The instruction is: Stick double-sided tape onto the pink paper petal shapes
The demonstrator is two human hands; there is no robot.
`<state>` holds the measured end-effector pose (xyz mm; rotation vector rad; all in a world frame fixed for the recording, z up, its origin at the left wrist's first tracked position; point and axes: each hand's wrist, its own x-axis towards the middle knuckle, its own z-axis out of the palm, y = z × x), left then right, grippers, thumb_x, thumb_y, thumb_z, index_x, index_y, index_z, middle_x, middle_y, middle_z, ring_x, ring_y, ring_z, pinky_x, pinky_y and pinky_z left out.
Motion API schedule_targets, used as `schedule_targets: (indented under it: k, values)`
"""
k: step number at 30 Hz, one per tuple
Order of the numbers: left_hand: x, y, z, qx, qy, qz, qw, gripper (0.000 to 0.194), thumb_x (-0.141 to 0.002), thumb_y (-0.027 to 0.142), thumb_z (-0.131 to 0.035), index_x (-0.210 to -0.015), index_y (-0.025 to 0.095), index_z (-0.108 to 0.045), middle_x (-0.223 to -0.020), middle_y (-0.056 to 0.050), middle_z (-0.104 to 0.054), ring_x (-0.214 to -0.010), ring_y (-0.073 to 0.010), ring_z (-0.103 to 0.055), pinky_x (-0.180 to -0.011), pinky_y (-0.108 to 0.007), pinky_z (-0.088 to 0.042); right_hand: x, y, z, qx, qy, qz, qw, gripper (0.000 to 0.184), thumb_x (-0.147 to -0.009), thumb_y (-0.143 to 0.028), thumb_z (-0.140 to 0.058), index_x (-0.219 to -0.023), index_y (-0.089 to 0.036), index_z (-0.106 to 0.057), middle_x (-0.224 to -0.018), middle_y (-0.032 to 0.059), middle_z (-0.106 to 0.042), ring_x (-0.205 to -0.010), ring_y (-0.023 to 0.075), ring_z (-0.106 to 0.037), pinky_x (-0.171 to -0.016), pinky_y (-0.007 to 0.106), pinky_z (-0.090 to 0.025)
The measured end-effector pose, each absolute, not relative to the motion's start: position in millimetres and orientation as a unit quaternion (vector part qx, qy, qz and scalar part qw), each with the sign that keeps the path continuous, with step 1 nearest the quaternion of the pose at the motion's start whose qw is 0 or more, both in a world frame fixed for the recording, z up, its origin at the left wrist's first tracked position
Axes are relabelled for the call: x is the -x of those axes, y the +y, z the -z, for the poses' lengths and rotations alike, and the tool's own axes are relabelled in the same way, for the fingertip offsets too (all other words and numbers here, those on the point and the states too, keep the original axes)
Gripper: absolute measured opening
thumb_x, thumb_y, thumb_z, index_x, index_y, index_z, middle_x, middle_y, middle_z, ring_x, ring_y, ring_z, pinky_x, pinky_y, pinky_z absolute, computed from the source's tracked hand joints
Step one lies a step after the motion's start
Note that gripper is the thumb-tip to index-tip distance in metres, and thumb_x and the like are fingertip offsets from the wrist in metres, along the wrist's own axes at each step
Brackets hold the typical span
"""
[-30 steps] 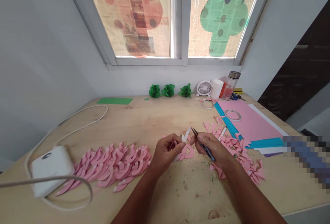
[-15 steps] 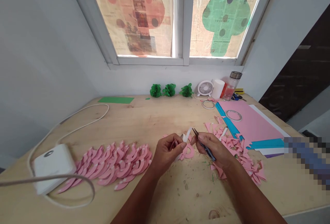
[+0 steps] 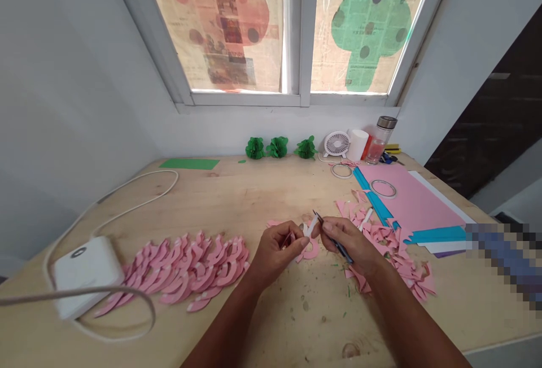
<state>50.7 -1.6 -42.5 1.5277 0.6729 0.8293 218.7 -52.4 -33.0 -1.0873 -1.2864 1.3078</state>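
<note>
My left hand [image 3: 277, 249] is closed, with a small folded piece of pink paper [image 3: 289, 239] and a white tape strip [image 3: 312, 226] pinched between thumb and fingers. The strip slants up toward my right hand [image 3: 349, 244], which grips small dark thread snips [image 3: 339, 245] with a bluish handle. Their pointed blades meet the strip's upper end; whether they cut it cannot be seen. Beneath and just beyond my hands lie pink paper cutouts [image 3: 311, 250]. Overlapping curved pink paper pieces [image 3: 203, 266] with white tape patches spread out left of my left hand.
Pink scraps [image 3: 400, 261] are heaped right of my right hand. Farther right are pink sheets [image 3: 415, 196], blue strips [image 3: 440, 235] and a tape roll [image 3: 383, 188]. Green paper shapes [image 3: 277, 147], a fan [image 3: 337, 144] and a bottle [image 3: 380, 139] line the wall. A white power bank [image 3: 87, 277] and cable stand left.
The snips' blades have shifted slightly left and now overlap the upper end of the white tape strip. My left hand keeps its pinch, nearly still.
</note>
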Motion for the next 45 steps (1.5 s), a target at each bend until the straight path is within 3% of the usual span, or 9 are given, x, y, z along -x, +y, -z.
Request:
schedule_targets:
  k: [13,30,45]
  values:
    - [-52,1,45,-0.664,0.308,-0.352,0.583,0.025,-0.069,0.035,-0.062,-0.059,0.015,-0.051,-0.049,0.004,-0.043,-0.045,-0.0059,-0.035,-0.042,-0.018,-0.028,-216,-52,30,0.506,-0.571,-0.443,0.472,0.035,-0.078,-0.048,-0.05,-0.072,-0.015,-0.056,-0.057,-0.0051,-0.025,-0.052,0.0075,-0.021,-0.047,0.023,-0.016]
    - [-52,1,45,-0.667,0.323,-0.355,0.57,0.026,-0.069,0.036,-0.061,-0.059,0.015,-0.051,-0.05,0.003,-0.045,-0.047,-0.0071,-0.038,-0.044,-0.019,-0.029,-216,-51,32,0.521,-0.577,-0.419,0.469,0.037,-0.079,-0.051,-0.048,-0.077,-0.015,-0.059,-0.059,-0.0037,-0.027,-0.053,0.0087,-0.023,-0.047,0.024,-0.017]
    - [-51,3,46,-0.669,0.316,-0.35,0.575,0.023,-0.071,0.034,-0.06,-0.061,0.014,-0.051,-0.051,0.004,-0.043,-0.048,-0.007,-0.037,-0.045,-0.019,-0.029,-217,-50,39,0.55,-0.57,-0.381,0.477,0.033,-0.078,-0.047,-0.05,-0.063,-0.017,-0.051,-0.056,-0.0036,-0.028,-0.053,0.0091,-0.026,-0.047,0.024,-0.019]
